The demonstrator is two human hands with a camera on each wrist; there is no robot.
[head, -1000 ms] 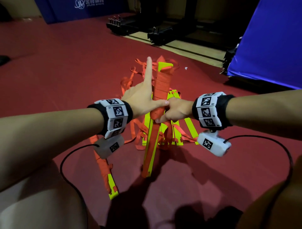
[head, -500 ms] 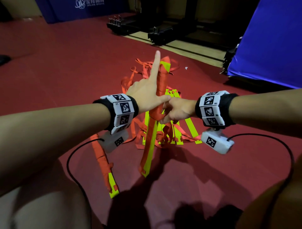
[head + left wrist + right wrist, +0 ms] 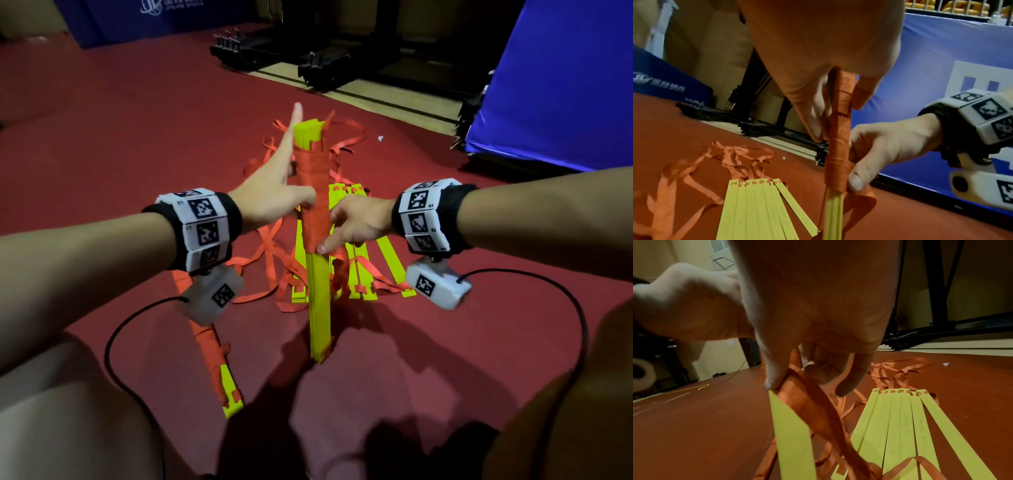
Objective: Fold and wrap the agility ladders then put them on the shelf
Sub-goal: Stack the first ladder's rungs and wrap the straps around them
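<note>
A person's left hand [image 3: 270, 202] steadies a stacked bundle of flat yellow plastic ladder rungs [image 3: 319, 301], held upright between both hands with its lower end on the red floor mat [image 3: 102, 137], thumb pressed to the wrapped section and index finger pointing straight up alongside it. The right hand [image 3: 356, 228] pinches the orange webbing strap [image 3: 839, 138] at the lowest turn of the winding, thumb tip on the edge of the wrap where bare yellow begins. The strap covers the bundle's upper half; the lower half is not yet bound, and a loose tail hangs below the right thumb. Beyond the hands, a second set of yellow rungs [image 3: 900, 418] lies fanned on the mat amid tangled orange straps [image 3: 274, 260]; a wrapped ladder [image 3: 214, 363] lies below the left wrist. No shelf is in view. The risk appears to lie in tension: should the right thumb slip, the last turns could slacken and unwind. The unbound lower rungs may splay if the left hand's light hold tilts the stack, and the trailing tail could snag the tangle behind.
</note>
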